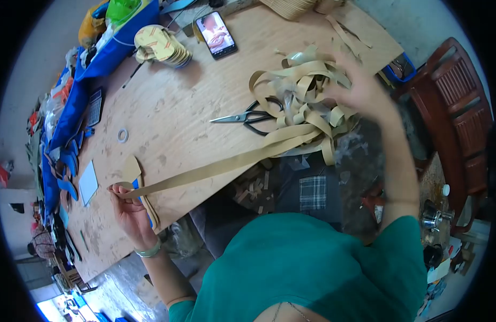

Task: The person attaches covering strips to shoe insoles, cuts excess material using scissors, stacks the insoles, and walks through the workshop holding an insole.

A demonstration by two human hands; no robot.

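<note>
A wooden work surface supports a tangled pile of tan bands; scissors lie against its near-left side. One long tan strip runs from the pile to the left hand, which pinches its end between thumb and fingers, beside the tan cut pieces. The right hand is blurred at the pile's right side; its grip cannot be determined. The strip appears light, thin and pliable, liable to twist or snag; grasp it flat across its width, near the end.
</note>
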